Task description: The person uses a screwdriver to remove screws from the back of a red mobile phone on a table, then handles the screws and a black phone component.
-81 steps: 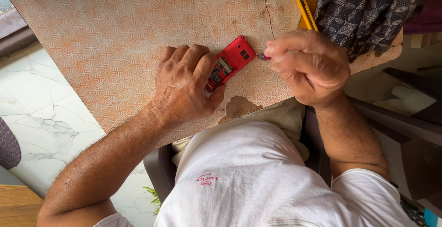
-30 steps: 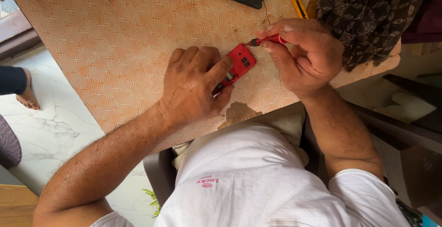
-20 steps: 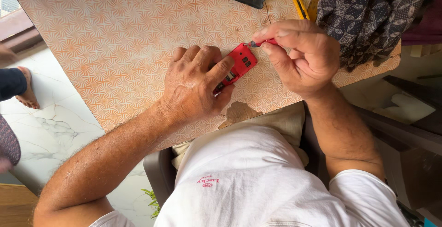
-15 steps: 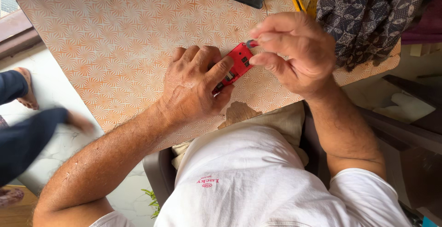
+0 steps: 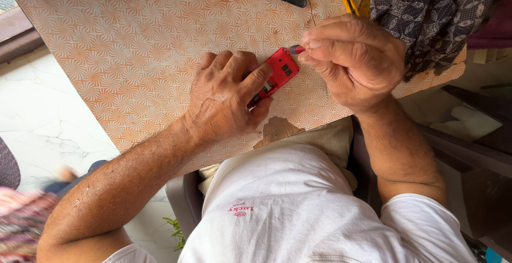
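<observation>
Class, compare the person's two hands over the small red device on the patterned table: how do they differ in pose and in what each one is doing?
The left hand lies flat, palm down, pinning the red device to the table; the right hand is raised and curled. The left hand presses with spread fingers, while the right hand pinches a thin red-handled tool at the device's upper end. Both are bare and work on the same device.

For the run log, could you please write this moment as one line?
left hand: pressing red device onto table | right hand: holding small tool at device's end
</observation>
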